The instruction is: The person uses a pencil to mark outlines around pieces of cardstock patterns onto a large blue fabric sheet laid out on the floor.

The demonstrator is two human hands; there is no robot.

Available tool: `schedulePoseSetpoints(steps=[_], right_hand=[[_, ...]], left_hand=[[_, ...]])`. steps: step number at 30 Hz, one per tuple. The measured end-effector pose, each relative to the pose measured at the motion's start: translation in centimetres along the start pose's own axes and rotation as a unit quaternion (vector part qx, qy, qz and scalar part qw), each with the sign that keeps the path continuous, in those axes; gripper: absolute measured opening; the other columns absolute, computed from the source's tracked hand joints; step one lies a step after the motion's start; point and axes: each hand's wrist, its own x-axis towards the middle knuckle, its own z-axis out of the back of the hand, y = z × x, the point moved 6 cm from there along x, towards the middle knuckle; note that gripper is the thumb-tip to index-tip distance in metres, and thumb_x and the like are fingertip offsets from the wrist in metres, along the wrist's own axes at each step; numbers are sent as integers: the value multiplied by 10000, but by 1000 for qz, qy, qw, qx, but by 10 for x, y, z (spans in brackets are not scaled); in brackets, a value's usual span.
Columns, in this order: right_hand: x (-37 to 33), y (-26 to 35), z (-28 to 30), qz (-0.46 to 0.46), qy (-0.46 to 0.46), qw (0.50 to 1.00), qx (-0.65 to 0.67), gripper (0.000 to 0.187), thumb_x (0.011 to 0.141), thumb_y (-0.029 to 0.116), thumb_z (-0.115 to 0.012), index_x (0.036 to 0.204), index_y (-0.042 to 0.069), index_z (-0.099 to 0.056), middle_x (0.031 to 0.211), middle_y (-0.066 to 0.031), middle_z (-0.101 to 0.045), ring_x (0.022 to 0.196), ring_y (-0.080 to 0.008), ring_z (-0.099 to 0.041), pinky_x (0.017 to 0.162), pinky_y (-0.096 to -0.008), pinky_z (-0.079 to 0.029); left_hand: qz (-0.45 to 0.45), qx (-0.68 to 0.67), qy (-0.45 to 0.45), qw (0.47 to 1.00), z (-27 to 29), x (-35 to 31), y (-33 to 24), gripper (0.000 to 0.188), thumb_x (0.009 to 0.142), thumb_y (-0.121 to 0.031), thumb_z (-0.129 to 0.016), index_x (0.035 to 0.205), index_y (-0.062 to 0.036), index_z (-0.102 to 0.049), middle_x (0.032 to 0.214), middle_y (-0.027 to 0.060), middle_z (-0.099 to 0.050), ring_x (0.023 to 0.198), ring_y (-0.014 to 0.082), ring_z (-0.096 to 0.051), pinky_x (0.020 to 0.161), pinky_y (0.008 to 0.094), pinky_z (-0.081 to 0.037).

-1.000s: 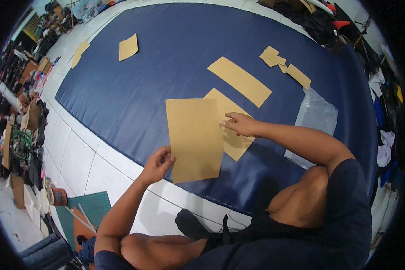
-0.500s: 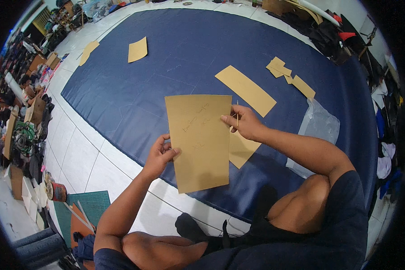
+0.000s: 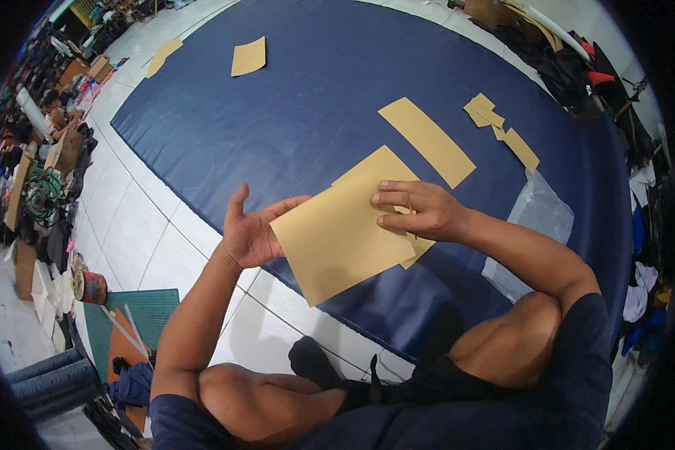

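Note:
A brown card sheet (image 3: 337,240) is tilted in front of me, its blank face showing. My left hand (image 3: 255,231) is open at the sheet's left edge, thumb raised away and fingers reaching behind the card. My right hand (image 3: 420,212) grips the sheet's right side, fingers lying over its face. A thin yellowish stick (image 3: 412,204), perhaps a pencil, is tucked between those fingers. Behind the sheet, another card piece (image 3: 386,160) shows its upper corner; parts of it are hidden.
A dark blue sheet of material (image 3: 307,90) covers the floor. On it lie a long card strip (image 3: 427,142), a squarish card (image 3: 249,57), small card pieces (image 3: 485,112) and a clear plastic bag (image 3: 540,217). A green cutting mat (image 3: 154,307) and tin (image 3: 90,286) sit at left.
The card sheet has turned from upright to slanted, and its written face no longer shows. My left hand has opened its grip; my right fingers have spread over the card.

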Motion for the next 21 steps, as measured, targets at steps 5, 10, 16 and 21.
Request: schedulePoseSetpoints(steps=[5,10,16,21], right_hand=[[-1,9,-10,77,25,997,17,190,840,140,-668,1029,159,-670,1262,-77,-626,1180,-288,-618,840,-381,-557],[6,6,-17,18,44,999,22,307,841,133,-657,1148,150,-644,1264,-86,-610,1193,-296,-598,857,-395,-544],[-59,-67,-43,-443,7,882,163,422,923,208,-654,1310,70,-557,1287,-138,-605,1082,-286,-629,877,-401,-537],[-71,-43,-70,-552,95,738,375,589,966,357,-655,1400,2,-473,1254,-165,-605,1067,-204,-628,802,-334,-568]], left_hand=[[101,210,13,972,10,10,21,829,859,-513,-662,1432,33,-418,1360,193,-552,1163,276,-621,977,371,-501],[135,352,1,926,8,15,32,697,837,-277,-766,1390,15,-459,1234,152,-622,1126,201,-612,941,342,-504],[-19,296,-106,949,20,16,12,651,850,-203,-739,1393,-2,-442,1262,166,-606,1157,240,-605,990,389,-487],[-58,269,-145,950,22,20,12,655,846,-143,-739,1402,-9,-419,1282,169,-593,1182,259,-595,1021,407,-476]])
